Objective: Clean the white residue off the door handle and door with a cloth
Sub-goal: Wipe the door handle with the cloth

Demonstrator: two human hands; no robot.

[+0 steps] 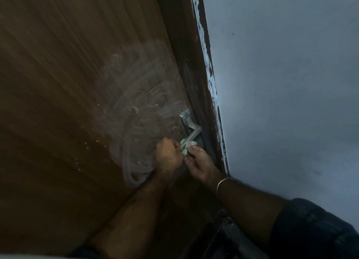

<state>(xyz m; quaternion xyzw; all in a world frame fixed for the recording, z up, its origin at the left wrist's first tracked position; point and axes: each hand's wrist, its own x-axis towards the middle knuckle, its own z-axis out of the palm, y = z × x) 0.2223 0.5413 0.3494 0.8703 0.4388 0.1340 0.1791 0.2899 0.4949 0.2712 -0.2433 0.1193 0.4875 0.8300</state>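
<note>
Pale green cloth (pixel 186 146) bunched around the tip of a silver door handle (pixel 191 135); white residue (pixel 134 122) swirls across the brown door (pixel 68 84).

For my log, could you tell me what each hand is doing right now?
Left hand: closed on the green cloth at the door handle.
Right hand: fingers curled, pinching the same cloth.

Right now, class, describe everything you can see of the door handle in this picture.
The door handle is a flat, angular lever that looks like brushed metal, silver-grey. It projects from a narrow upright backplate near the door's edge and slants down to the left. A pale green cloth is bunched around its free end, where the left hand and right hand meet. White smears cover the wood beside it.
</note>
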